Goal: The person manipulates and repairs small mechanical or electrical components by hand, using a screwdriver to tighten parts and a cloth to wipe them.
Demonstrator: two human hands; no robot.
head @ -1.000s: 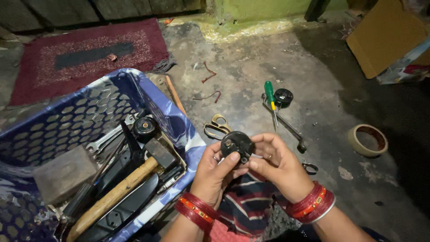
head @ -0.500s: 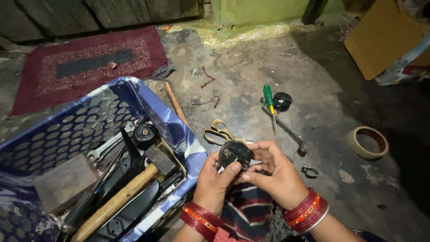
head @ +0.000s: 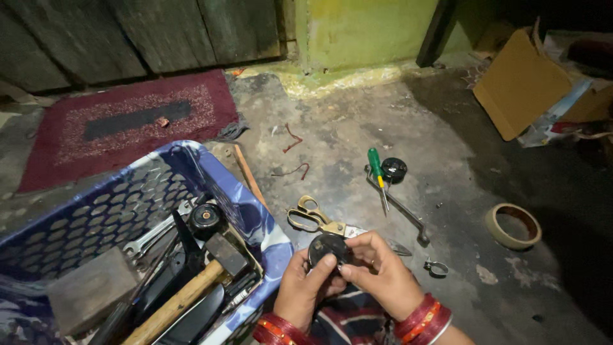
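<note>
- Black round disc point(head: 329, 248): held low in the frame over the floor, just right of the blue basket point(head: 255, 220); flat face up, no long axis.
- Left hand point(head: 305, 287): closed on the disc from below-left.
- Right hand point(head: 382, 273): fingertips pinched on its right edge; equally near.
- Scissors point(head: 314, 217): on the floor just beyond the disc.
- Green screwdriver point(head: 377, 169): farther, beyond-right.

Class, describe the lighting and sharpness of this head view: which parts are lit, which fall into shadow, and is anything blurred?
Head view: light falls on the middle floor, where the scissors and screwdriver look sharp; the right side past the tape roll sinks into shadow; the black disc shows little detail; no marked blur.
</note>
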